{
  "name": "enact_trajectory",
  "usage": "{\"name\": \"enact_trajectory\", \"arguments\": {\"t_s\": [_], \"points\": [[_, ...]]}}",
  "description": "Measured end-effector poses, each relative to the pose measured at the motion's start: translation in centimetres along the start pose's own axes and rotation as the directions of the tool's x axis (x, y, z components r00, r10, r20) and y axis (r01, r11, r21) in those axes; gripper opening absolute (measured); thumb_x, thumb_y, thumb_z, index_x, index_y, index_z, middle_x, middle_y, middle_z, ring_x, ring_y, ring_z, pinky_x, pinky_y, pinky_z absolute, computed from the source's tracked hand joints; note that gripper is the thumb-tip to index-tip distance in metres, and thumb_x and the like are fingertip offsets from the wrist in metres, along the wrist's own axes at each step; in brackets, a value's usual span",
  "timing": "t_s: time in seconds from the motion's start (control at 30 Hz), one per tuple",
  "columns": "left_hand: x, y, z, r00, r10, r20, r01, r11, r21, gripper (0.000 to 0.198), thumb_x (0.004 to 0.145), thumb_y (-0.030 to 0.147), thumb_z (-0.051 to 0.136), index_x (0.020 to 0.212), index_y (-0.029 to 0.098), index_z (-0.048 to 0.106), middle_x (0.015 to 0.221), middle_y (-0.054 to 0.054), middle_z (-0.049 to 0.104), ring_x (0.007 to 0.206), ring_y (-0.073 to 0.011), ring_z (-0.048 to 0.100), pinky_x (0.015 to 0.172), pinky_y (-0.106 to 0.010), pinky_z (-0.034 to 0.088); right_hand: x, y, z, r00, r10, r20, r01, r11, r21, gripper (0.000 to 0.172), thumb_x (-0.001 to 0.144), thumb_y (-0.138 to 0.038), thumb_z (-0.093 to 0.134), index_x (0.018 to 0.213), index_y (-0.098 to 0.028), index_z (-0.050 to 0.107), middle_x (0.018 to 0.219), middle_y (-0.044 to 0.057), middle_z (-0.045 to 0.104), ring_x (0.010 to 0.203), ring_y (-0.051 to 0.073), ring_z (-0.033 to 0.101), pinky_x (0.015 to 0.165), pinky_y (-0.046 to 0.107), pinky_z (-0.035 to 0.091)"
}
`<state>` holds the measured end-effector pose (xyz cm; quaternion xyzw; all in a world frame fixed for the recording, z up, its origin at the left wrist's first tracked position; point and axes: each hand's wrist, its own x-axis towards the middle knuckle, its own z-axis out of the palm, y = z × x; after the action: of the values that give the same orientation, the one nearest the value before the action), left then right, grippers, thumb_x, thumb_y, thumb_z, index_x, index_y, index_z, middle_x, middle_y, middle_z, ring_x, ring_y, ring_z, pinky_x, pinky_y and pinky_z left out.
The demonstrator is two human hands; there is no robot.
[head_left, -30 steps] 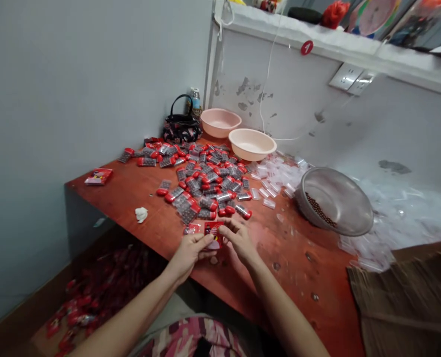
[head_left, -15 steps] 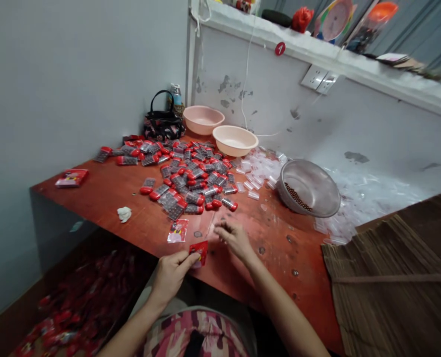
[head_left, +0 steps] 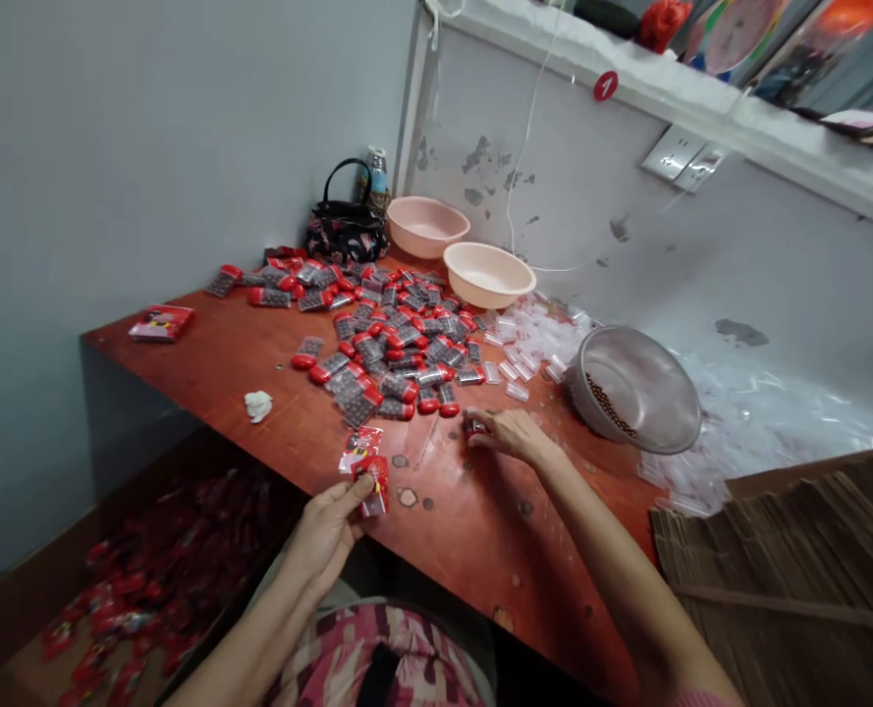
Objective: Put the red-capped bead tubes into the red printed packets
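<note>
Just over the desk's [head_left: 447, 535] near edge the left hand [head_left: 327, 520] pinches a red packet [head_left: 379, 489], long side running away from the body, while the right hand [head_left: 511, 432], farther out beside the heap [head_left: 368, 349], grips a case [head_left: 470, 426] I can hardly make out.

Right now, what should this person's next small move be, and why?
Probably to bring the red-capped container across to the red printed packet. The right hand has its fingers around that container beside the pile of similar containers, while the left hand pinches the packet. Whether the packet is open is too small to tell.
</note>
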<state>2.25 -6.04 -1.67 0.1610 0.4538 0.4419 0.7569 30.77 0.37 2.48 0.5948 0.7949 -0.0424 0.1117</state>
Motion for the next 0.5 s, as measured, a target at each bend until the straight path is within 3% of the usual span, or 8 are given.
{"name": "enact_trajectory", "arguments": {"t_s": [0.1, 0.17, 0.3, 0.4, 0.5], "points": [[0.4, 0.4, 0.7, 1.0, -0.011, -0.024, 0.009, 0.995, -0.098, 0.009, 0.064, 0.019, 0.067, 0.066, 0.011, 0.062, 0.06, -0.002, 0.06, 0.054, -0.0115, 0.058, 0.052, -0.024, 0.053, -0.6, -0.3, -0.2, 0.996, -0.013, -0.085, 0.012, 1.0, -0.011, 0.036, 0.085, -0.029, 0.04, 0.12, -0.025, 0.044, 0.118, 0.01, 0.052, 0.098, 0.024, 0.053, 0.077, 0.033, 0.04], [0.4, 0.7, 1.1, 0.999, -0.015, -0.048, 0.009, 0.99, -0.14, 0.004, 0.067, 0.015, 0.063, 0.069, 0.011, 0.062, 0.064, -0.003, 0.062, 0.056, -0.0118, 0.06, 0.055, -0.025, 0.054, -0.7, -0.2, -0.1, 0.99, -0.092, -0.111, 0.091, 0.996, -0.009, 0.041, 0.084, -0.015, 0.039, 0.123, -0.027, 0.042, 0.128, 0.008, 0.044, 0.111, 0.022, 0.044, 0.084, 0.033, 0.036], [0.1, 1.0, 1.4, 0.997, -0.004, -0.071, -0.007, 0.988, -0.155, 0.005, 0.069, 0.013, 0.061, 0.072, 0.01, 0.064, 0.068, -0.006, 0.065, 0.061, -0.0148, 0.062, 0.062, -0.031, 0.055, -0.9, 0.5, 0.9, 0.978, -0.184, -0.099, 0.191, 0.98, 0.065, 0.039, 0.082, -0.011, 0.037, 0.119, -0.023, 0.046, 0.121, 0.007, 0.05, 0.11, 0.02, 0.043, 0.088, 0.033, 0.034], [0.1, 1.0, 1.4, 0.997, 0.005, -0.071, -0.015, 0.99, -0.138, 0.005, 0.067, 0.015, 0.064, 0.068, 0.01, 0.063, 0.065, -0.006, 0.065, 0.058, -0.0145, 0.062, 0.06, -0.028, 0.055, -1.5, 0.2, 1.9, 0.98, -0.068, -0.185, 0.103, 0.976, 0.189, 0.026, 0.083, -0.018, 0.039, 0.102, -0.021, 0.056, 0.106, 0.01, 0.057, 0.099, 0.024, 0.049, 0.083, 0.036, 0.036], [0.5, 0.8, 1.5, 0.995, 0.001, -0.097, -0.017, 0.985, -0.169, 0.007, 0.065, 0.016, 0.066, 0.065, 0.01, 0.063, 0.06, -0.004, 0.064, 0.053, -0.0114, 0.06, 0.055, -0.023, 0.054, -3.0, -2.6, 2.6, 0.966, 0.095, -0.239, 0.002, 0.927, 0.374, 0.019, 0.084, -0.026, 0.039, 0.091, -0.023, 0.056, 0.092, 0.01, 0.06, 0.083, 0.024, 0.054, 0.069, 0.033, 0.04]]}}
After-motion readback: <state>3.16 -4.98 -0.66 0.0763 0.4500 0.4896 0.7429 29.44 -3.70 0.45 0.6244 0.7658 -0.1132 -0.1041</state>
